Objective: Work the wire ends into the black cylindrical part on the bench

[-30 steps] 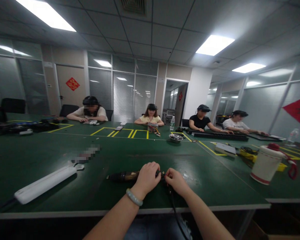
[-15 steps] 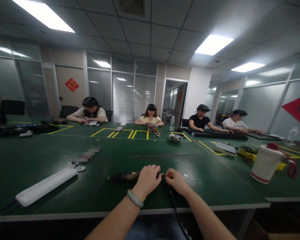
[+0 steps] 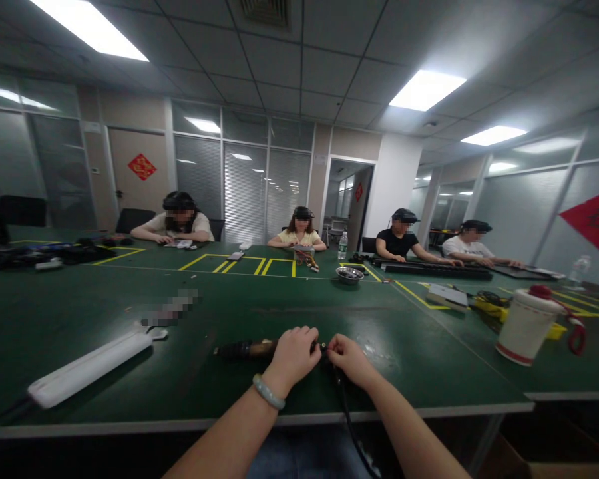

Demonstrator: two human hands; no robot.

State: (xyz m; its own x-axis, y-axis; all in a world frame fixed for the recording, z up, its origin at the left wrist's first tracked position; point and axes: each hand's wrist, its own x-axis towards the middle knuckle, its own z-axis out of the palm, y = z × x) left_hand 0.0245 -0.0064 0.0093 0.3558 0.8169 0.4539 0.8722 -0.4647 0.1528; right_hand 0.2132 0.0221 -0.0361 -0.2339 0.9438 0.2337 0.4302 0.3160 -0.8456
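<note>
Gripping with the left hand [image 3: 295, 356], fingers curled over and thumb tucked in, the right-hand end of a dark brown and black cylindrical tool [image 3: 244, 350], stretched out on the dark green surface [image 3: 439, 359] toward nine o'clock. Pinching with the right hand [image 3: 350, 360], thumb and fingertips pressed together, just at three o'clock of the left, at a small dark piece [image 3: 323, 346] with a pale glint by the tool's end. Too small to tell exactly how far joined to it. Wearing a pale grey-green bangle [image 3: 268, 391] on the left wrist.

Trailing from beneath the right hand toward half past five, over the near edge: a thin black cable [image 3: 346, 399]. Lying well apart at nine o'clock from the hands: a long white plastic bar-shaped power strip [image 3: 92, 374].

Farther off, just past twelve o'clock, a shiny round metal bowl [image 3: 350, 280], with a clear plastic bottle [image 3: 343, 247] beyond. At three o'clock, upright, a cream-coloured cylindrical jug [image 3: 526, 329] with a red lid. Seated along the far side, from ten to two o'clock, four people [image 3: 299, 236] in dark headgear.
</note>
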